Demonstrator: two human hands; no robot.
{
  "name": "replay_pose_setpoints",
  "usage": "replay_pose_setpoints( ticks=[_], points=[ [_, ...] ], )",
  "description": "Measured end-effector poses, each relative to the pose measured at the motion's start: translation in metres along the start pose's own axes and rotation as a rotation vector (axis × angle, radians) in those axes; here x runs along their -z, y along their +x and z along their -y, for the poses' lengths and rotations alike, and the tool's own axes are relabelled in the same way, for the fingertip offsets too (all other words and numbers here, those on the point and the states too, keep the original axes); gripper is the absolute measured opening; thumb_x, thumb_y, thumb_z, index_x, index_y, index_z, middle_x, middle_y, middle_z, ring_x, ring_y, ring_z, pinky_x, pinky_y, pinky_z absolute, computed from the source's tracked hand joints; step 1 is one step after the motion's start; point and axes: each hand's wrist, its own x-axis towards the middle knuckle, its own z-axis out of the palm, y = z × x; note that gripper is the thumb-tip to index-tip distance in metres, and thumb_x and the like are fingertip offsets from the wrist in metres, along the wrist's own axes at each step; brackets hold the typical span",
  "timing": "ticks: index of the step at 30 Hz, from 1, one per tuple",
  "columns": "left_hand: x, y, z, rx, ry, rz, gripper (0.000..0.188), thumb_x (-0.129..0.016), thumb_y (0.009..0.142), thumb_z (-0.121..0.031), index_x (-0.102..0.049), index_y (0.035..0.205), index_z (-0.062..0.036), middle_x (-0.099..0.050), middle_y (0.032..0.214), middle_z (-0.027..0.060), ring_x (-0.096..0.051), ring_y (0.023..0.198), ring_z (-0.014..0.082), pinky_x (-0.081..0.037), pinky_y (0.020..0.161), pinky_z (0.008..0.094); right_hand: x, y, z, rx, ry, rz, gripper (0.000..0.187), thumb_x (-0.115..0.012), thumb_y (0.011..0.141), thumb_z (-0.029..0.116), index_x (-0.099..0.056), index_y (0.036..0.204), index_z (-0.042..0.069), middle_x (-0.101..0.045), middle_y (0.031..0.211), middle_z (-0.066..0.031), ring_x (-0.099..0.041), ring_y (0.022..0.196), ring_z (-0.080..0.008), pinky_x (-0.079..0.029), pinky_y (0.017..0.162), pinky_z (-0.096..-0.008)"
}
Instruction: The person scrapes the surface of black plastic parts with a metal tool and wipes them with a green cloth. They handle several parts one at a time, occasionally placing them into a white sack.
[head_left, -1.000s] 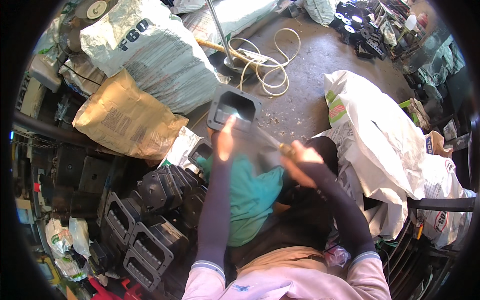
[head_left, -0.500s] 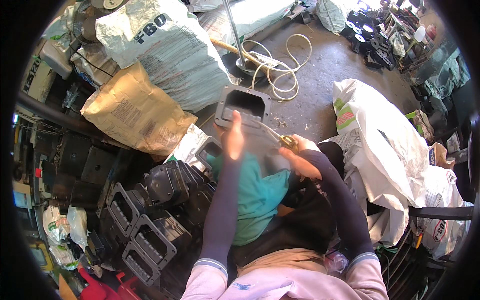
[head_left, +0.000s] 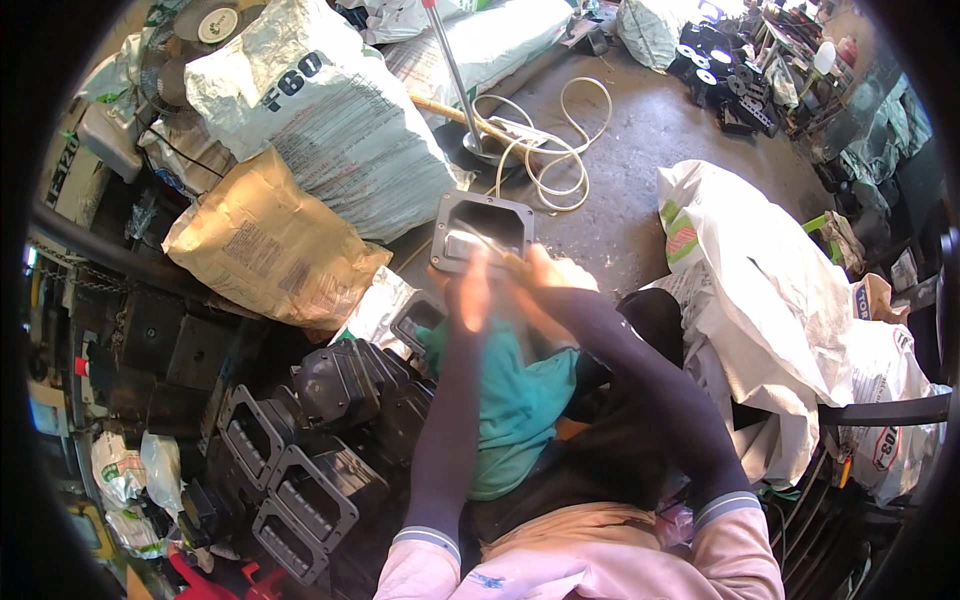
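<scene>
Holding the grey box (head_left: pixel 488 218) by its near edge, the left hand (head_left: pixel 470 296) has its grip closed on it, and the box lies directly ahead of this hand, its open mouth facing up and the longer side of the mouth running roughly left to right. The right hand (head_left: pixel 557 272) is blurred, but its grip seems clenched around a thin tan tool (head_left: pixel 514 266), which points leftward to the mouth from the near right corner. The left hand is therefore the nearer one; whether the right hand also touches the box, I cannot tell.
</scene>
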Motion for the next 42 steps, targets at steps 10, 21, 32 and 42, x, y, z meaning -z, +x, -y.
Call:
replay_pose_setpoints(
  ticks=[10, 21, 32, 42],
  points=[
    [-0.001, -0.006, -0.004, 0.039, -0.125, -0.007, 0.074, -0.072, 0.091, -0.031, -0.037, 0.139, 0.0131, -0.065, 0.121, 0.0180, -0.064, 0.102, 0.0238, -0.048, 0.091, 0.0345, 0.001, -0.004, -0.001, -0.010, 0.012, 0.079, 0.045, -0.061, 0.090, 0.045, -0.052, 0.113, 0.007, -0.068, 0.098, -0.0271, -0.065, 0.096, -0.0462, -0.051, 0.083, -0.0528],
    [-0.005, -0.003, -0.004, -0.051, -0.146, -0.148, 0.078, -0.076, 0.088, -0.024, -0.032, 0.140, 0.0141, -0.060, 0.126, 0.0208, -0.054, 0.121, 0.0262, -0.038, 0.105, 0.0349, -0.003, -0.012, -0.033, -0.244, -0.140, -0.031, 0.045, -0.061, 0.091, 0.045, -0.050, 0.110, 0.006, -0.067, 0.093, -0.0274, -0.065, 0.092, -0.0450, -0.050, 0.082, -0.0516],
    [-0.006, -0.013, -0.026, 0.078, -0.192, -0.134, 0.087, -0.073, 0.090, -0.036, -0.025, 0.142, 0.0138, -0.058, 0.133, 0.0171, -0.054, 0.121, 0.0199, -0.038, 0.105, 0.0314, 0.010, -0.047, -0.027, -0.150, -0.066, 0.138, 0.045, -0.062, 0.091, 0.041, -0.052, 0.117, 0.006, -0.069, 0.095, -0.0243, -0.066, 0.093, -0.0428, -0.051, 0.082, -0.0504],
    [0.003, -0.011, -0.022, 0.126, -0.400, 0.079, 0.058, -0.060, 0.098, -0.041, -0.058, 0.128, 0.0084, -0.060, 0.126, 0.0120, -0.055, 0.113, 0.0166, -0.043, 0.098, 0.0296, 0.014, -0.028, -0.016, 0.002, 0.129, 0.168, 0.045, -0.064, 0.092, 0.036, -0.056, 0.121, 0.003, -0.069, 0.094, -0.0196, -0.069, 0.084, -0.0322, -0.054, 0.074, -0.0419]
  ],
)
